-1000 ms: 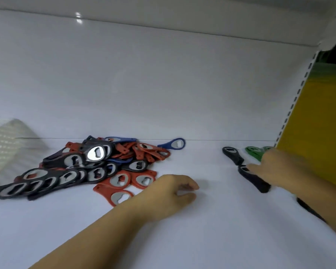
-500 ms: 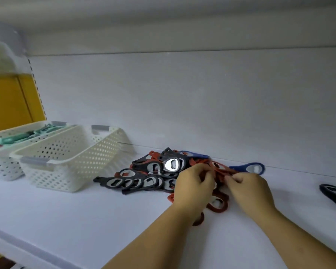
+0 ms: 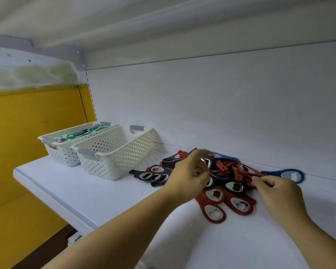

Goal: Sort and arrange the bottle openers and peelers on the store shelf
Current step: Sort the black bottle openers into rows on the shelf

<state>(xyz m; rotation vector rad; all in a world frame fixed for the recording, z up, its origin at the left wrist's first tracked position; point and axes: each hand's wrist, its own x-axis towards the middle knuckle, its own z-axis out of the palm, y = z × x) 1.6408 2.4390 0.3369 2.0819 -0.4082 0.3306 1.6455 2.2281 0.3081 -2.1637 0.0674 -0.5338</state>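
Note:
A pile of red, black and blue bottle openers point(image 3: 227, 183) lies on the white shelf point(image 3: 89, 191) against the back wall. My left hand point(image 3: 190, 173) is over the pile's left part, fingers curled round a black opener with a shiny metal ring point(image 3: 206, 162). At the pile's right edge my right hand point(image 3: 277, 193) pinches a red opener point(image 3: 247, 171) with its fingertips. A single blue opener point(image 3: 287, 174) lies just beyond the right hand. Teal peelers point(image 3: 76, 134) fill the far white basket point(image 3: 62, 154).
A second white perforated basket point(image 3: 114, 154) stands between the peeler basket and the pile; its inside is hidden. A yellow panel point(image 3: 31, 133) closes off the left side. The shelf's front edge runs diagonally at lower left.
The view swung left, bringing the baskets into sight. My right hand left the black openers at the right and joined the pile. Both hands now have their fingers on openers in the pile.

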